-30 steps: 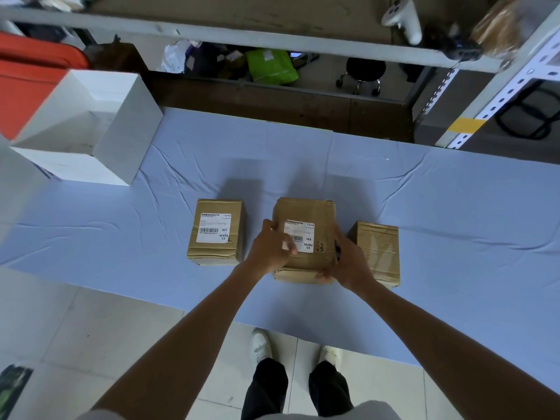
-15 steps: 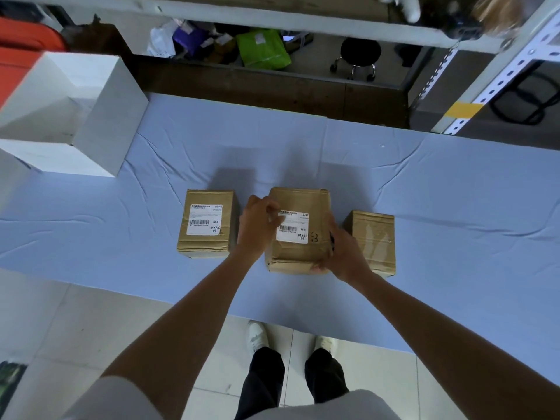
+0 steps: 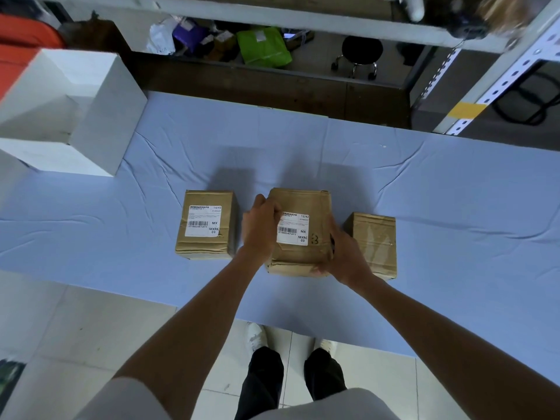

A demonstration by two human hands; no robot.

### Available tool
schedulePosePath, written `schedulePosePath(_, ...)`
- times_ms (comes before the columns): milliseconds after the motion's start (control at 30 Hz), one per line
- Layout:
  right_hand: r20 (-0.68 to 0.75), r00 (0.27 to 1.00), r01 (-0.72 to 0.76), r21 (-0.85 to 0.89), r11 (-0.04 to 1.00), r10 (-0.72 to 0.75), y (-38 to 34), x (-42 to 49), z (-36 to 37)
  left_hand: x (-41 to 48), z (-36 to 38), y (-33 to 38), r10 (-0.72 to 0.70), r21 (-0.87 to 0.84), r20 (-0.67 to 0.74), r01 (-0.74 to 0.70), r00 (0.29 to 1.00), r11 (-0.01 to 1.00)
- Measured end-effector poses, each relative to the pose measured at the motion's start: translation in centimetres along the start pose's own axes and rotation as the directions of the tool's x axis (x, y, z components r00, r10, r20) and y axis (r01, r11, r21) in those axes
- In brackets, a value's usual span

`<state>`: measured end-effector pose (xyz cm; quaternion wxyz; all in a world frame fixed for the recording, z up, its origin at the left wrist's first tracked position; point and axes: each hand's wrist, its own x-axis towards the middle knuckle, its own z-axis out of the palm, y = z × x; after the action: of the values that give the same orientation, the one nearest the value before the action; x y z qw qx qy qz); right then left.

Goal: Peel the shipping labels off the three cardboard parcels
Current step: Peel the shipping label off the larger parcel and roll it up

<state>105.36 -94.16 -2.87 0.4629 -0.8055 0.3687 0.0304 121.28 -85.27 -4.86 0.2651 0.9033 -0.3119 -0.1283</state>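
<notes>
Three brown cardboard parcels stand in a row on the blue cloth. The left parcel (image 3: 206, 225) carries a white shipping label (image 3: 204, 221) on top. The middle parcel (image 3: 303, 201) also bears a white label (image 3: 293, 228). My left hand (image 3: 260, 225) rests against that parcel's left side, fingertips at the label's upper-left corner, which looks slightly lifted. My right hand (image 3: 345, 253) clasps the parcel's near right corner. The right parcel (image 3: 374, 241) shows tape and no label on top.
An open white box (image 3: 69, 116) sits at the table's back left. The blue cloth (image 3: 454, 207) runs wide to the right. Beyond the far edge are a metal shelf frame (image 3: 491, 86), bags and a black stool (image 3: 360, 53). My shoes stand below the near edge.
My left hand slid from the label's lower-left part up to its upper-left corner. My right hand kept its grip on the middle parcel's right side.
</notes>
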Motion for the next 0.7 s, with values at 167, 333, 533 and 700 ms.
schedulePosePath(167,0.008,1.0,0.002,-0.019,1.0,-0.002,0.01,0.1,0.0,0.29,0.3,0.16,0.017,0.174,0.051,-0.026,0.999,0.984)
schedulePosePath(333,0.007,1.0,-0.004,-0.013,1.0,0.004,0.2,0.2,0.01,0.44,0.47,0.58,-0.005,0.265,0.066,-0.013,0.998,0.964)
schedulePosePath(533,0.005,1.0,-0.018,-0.036,0.999,0.018,0.35,0.33,0.05,0.66,0.48,1.0,-0.036,0.274,0.042,0.023,0.998,0.962)
schedulePosePath(700,0.003,0.999,-0.035,-0.067,0.997,0.036,0.36,0.52,0.24,0.5,0.53,0.55,-0.026,0.224,0.047,0.015,0.999,0.975)
